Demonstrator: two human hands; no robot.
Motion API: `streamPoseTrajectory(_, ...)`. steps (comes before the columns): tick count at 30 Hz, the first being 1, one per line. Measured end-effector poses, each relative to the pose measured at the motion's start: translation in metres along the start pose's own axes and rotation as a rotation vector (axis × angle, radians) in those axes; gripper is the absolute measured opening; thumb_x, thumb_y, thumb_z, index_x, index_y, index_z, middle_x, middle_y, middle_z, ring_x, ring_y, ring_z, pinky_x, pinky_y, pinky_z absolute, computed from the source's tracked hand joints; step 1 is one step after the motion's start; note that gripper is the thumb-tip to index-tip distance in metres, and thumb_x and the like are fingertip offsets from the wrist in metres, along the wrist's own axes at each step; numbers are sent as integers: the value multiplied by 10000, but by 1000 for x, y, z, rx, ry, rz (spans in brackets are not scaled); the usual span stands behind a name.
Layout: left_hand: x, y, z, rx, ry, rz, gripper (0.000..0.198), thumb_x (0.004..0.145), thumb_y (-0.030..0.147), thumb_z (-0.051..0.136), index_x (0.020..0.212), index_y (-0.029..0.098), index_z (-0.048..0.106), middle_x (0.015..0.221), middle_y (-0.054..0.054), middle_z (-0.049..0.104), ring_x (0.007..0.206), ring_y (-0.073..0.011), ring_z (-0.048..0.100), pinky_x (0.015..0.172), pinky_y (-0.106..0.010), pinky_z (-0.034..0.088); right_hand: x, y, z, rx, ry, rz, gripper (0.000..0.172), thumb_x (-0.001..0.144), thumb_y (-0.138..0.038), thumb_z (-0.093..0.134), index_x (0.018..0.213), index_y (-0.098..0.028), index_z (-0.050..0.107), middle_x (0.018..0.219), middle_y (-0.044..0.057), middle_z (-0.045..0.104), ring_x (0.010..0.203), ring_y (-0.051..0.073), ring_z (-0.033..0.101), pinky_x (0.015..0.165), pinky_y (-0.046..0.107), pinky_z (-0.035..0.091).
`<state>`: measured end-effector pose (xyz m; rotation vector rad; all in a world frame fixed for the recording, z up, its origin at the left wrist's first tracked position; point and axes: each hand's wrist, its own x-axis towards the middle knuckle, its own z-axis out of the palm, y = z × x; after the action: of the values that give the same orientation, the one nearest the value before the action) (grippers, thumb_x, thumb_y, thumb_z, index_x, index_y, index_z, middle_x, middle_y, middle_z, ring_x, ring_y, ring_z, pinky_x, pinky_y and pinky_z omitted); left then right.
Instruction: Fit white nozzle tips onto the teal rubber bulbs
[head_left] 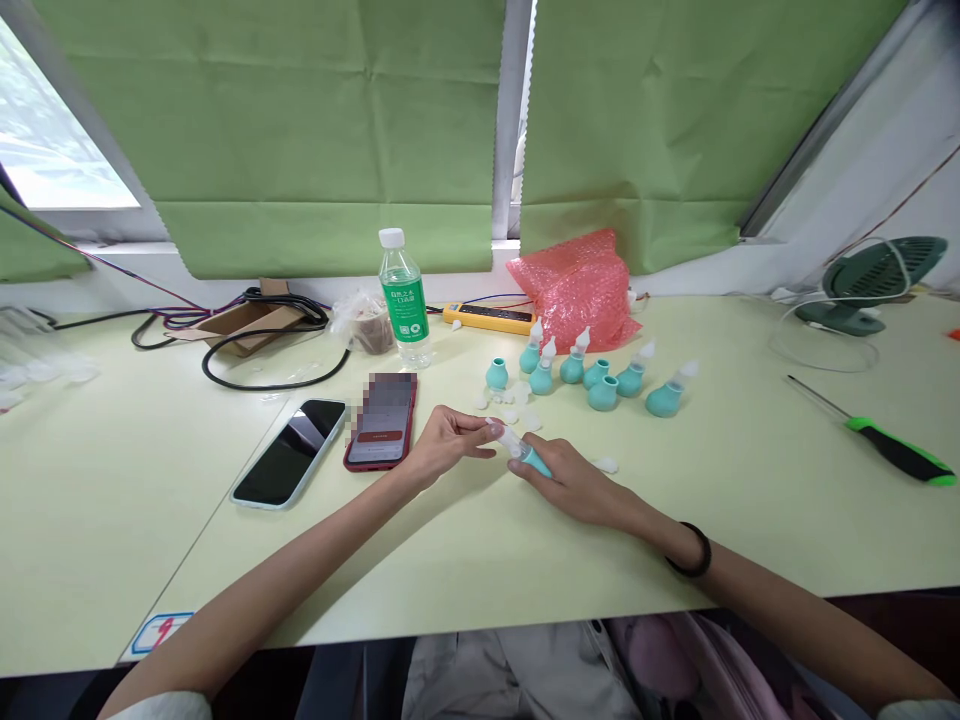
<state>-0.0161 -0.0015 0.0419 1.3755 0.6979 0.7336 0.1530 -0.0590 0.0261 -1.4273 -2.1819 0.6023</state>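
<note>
Just right of the middle of the table, my right hand (566, 478) is wrapped around the teal bulb of a nasal aspirator (537, 460). Its translucent white nozzle points up and left. At that nozzle's tip, the fingers of my left hand (448, 440) are pinched together; whether a small cap lies between them is hard to make out. Beyond my hands stand several more nasal aspirators (664, 396) with pale nozzles fitted. Teal bulbs without nozzles (603, 393) are among them. Small white translucent pieces (517, 394) lie scattered beside one open bulb (496, 374).
Left of my hands lie a red-cased phone (381, 425) and a pale-cased phone (291, 455). Behind are a water bottle (405, 300), a yellow power strip (491, 319) and a red bubble-wrap bag (585, 290). A screwdriver (877, 435) and a green fan (862, 285) are at right.
</note>
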Motion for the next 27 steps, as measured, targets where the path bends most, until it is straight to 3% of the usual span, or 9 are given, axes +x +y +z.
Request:
streamPoseTrajectory(8, 2, -2, -6, -23, -54, -78, 329, 597, 351, 620, 803, 96, 647, 878, -112, 623, 885, -237, 532, 702, -383, 496, 3, 2, -5, 373, -169, 25, 305, 779, -448, 363, 669, -168, 414, 578, -34, 439, 514, 83, 406, 493, 200, 335)
streamPoseTrajectory(16, 0, -3, -1, -33, -53, -58, 315, 620, 370, 594, 779, 103, 651, 902, -113, 613, 902, -244, 528, 689, -372, 498, 4, 4, -3, 421, -200, 42, 284, 788, -435, 350, 713, -170, 419, 581, -32, 455, 476, 79, 406, 465, 201, 335)
streamPoseTrajectory(20, -1, 11, 3, 38, -68, -66, 387, 621, 409, 579, 887, 130, 621, 985, -111, 584, 926, -238, 523, 682, -340, 490, 7, 4, -12, 247, -36, -49, 234, 797, -387, 357, 750, -173, 439, 653, -12, 474, 585, 104, 436, 558, 224, 361)
streamPoseTrajectory(23, 4, 18, 1, 104, -108, -99, 463, 687, 454, 487, 1062, 183, 517, 1044, -99, 555, 847, -197, 564, 666, -323, 479, 12, 14, -29, 67, 247, -68, 218, 786, -377, 378, 770, -175, 458, 752, 20, 465, 716, 138, 436, 665, 260, 360)
streamPoseTrajectory(25, 12, 16, -3, 243, -80, -81, 458, 724, 463, 422, 1077, 184, 502, 1034, -95, 560, 788, -179, 578, 644, -305, 474, 16, 27, -41, -50, 417, -25, 223, 763, -387, 413, 766, -176, 483, 791, 36, 458, 773, 158, 424, 702, 279, 349)
streamPoseTrajectory(27, 21, 9, -7, 543, 13, 4, 409, 730, 434, 419, 997, 159, 561, 971, -93, 589, 742, -179, 574, 624, -290, 462, 18, 42, -49, -108, 459, 38, 246, 751, -408, 420, 759, -176, 503, 772, 36, 460, 742, 158, 427, 655, 273, 356)
